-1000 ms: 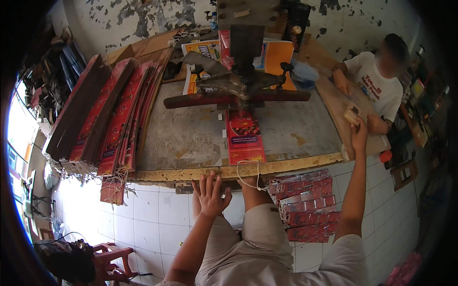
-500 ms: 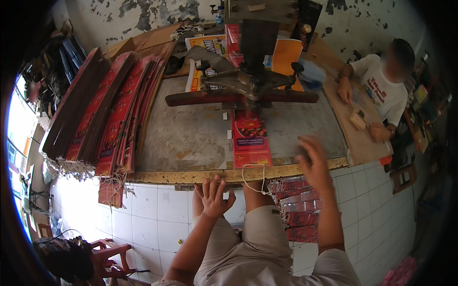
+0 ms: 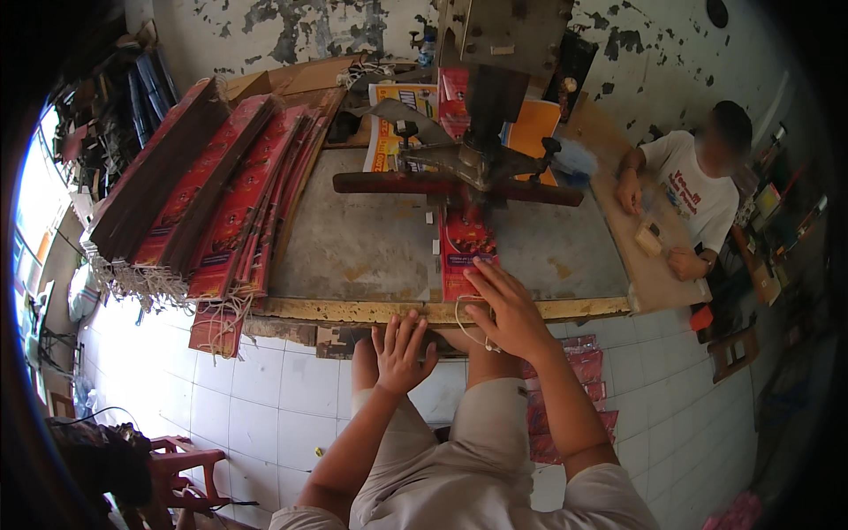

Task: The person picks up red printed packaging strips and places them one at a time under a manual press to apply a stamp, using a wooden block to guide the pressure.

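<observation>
A red printed strip (image 3: 457, 281) with a cord loop (image 3: 459, 316) at its near end lies on the metal table top (image 3: 371, 243), its far part running beneath the dark bar of a press (image 3: 406, 184). My right hand (image 3: 512, 314) is over the strip's near right side, fingers stretched out and holding nothing visible; whether the fingertips touch it I cannot tell. Beside the wooden front edge (image 3: 353, 311) is my left hand (image 3: 405, 358), empty, with its fingers apart and fingertips near the edge.
Tall stacks of red printed strips (image 3: 216, 212) with cords hanging off fill the table's left side. Several red packs (image 3: 565, 393) lie on the tiled floor at right. A person (image 3: 698, 190) sits at the board on the right. A red stool (image 3: 181, 468) stands lower left.
My right hand has moved left and come over the near part of the red strip. My left hand stays by the wooden edge. The whole view has shifted slightly.
</observation>
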### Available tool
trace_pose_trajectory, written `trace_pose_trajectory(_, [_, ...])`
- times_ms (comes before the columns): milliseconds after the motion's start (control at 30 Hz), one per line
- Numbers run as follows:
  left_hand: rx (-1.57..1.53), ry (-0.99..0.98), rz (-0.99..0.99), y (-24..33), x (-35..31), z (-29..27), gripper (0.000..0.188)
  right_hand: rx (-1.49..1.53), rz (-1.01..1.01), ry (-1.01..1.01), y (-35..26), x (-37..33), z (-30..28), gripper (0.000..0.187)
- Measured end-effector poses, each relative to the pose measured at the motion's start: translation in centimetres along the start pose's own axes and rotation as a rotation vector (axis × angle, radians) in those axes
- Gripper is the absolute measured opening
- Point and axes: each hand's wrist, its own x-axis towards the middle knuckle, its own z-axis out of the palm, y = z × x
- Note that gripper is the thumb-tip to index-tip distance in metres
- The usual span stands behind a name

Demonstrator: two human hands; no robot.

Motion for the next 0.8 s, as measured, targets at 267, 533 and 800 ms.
trace_pose_trajectory(267, [-0.039,-0.003,-0.014,0.1,-0.1,0.1,0.063,-0.155,-0.149,-0.079,1.3,1.0,-0.7,0.052])
trace_pose_trajectory(533, [-0.066,-0.03,-0.029,0.6,0.9,-1.2,0.066,-0.319,-0.063,-0.083,4.1,-4.2,-6.4,0.058])
trace_pose_trajectory(800, [-0.159,0.02,-0.057,-1.3,5.1,-7.9,0.051,-0.181,0.317,0.326,6.3,-23.3,-22.0,0.033])
